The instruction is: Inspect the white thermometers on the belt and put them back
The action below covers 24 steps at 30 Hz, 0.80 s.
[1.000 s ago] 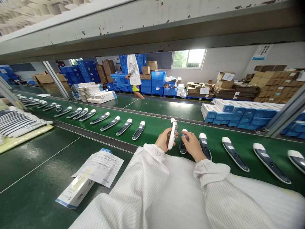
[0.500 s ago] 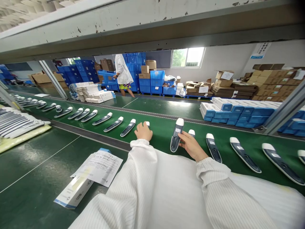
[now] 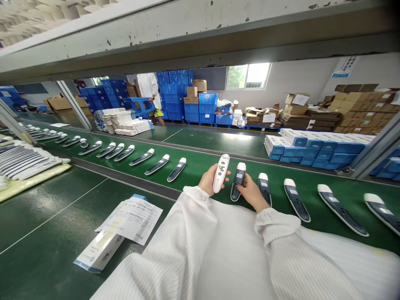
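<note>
A slim white handheld device (image 3: 221, 173), its kind uncertain, stands almost upright in my left hand (image 3: 208, 180). Its buttons and small screen face me, and my fingers are closed round it. Just to the right, my right hand (image 3: 251, 194) has its fingers closed on the lower edge of a second device (image 3: 238, 181). This one shows its dark back, with a white end and an open battery compartment. I cannot tell whether it rests on the green belt (image 3: 200, 189). Another dark-backed device (image 3: 264, 189) lies right behind my right hand.
More such devices lie along the belt, left (image 3: 176, 169) and right (image 3: 296, 200). Papers (image 3: 134, 218) cover part of a white box (image 3: 98, 252) at the left. Blue-and-white boxes (image 3: 300, 139) are stacked beyond the belt. A metal beam (image 3: 200, 37) crosses overhead. A person (image 3: 148, 91) carries a blue crate.
My left hand has picked up a device from the belt, now front side towards me, and moved right. My right hand's device is slightly lower. Devices on the belt have shifted right.
</note>
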Motion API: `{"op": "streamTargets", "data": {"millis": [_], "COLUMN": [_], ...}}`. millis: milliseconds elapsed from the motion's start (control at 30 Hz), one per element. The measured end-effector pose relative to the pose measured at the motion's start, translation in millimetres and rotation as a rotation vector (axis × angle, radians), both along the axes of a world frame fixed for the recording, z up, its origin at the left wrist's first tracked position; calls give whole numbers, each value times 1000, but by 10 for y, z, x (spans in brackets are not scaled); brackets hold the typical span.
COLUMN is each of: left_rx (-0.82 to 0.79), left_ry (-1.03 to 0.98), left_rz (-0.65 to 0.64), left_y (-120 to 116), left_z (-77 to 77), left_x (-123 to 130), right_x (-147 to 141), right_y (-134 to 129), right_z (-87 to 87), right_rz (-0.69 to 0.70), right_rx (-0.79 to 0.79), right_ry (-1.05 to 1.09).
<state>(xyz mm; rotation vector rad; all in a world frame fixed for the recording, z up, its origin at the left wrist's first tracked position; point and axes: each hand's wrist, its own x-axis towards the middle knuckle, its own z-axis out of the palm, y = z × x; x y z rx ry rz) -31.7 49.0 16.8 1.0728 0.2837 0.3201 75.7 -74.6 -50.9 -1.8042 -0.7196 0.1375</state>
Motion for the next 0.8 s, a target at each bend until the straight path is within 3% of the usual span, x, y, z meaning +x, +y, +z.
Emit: {"op": "streamTargets", "data": {"millis": [100, 200, 300, 467, 567, 667, 733, 800], "left_rx": [-31, -46, -58, -34, 26, 347, 692, 893], "left_ry": [5, 13, 36, -29, -38, 63, 188, 340], "left_rz": [-22, -1, 58, 90, 71, 131, 337, 548], "left_y": [-70, -118, -166, -230, -195, -32, 148, 346], "left_z": [-18, -30, -43, -77, -80, -54, -35, -27], "left_x": [13, 33, 56, 91, 103, 60, -13, -106], "right_x": [55, 7, -114, -298, -332, -326, -316, -305], "right_y": [-35, -79, -94, -62, -69, -100, -120, -129], "right_z": [-27, 50, 217, 427, 434, 422, 420, 414], "right_rz": [-98, -137, -126, 239, 316, 343, 355, 363], "right_rx": [-193, -220, -83, 289, 392, 422, 414, 398], "right_ry": [-148, -199, -219, 253, 420, 509, 531, 532]}}
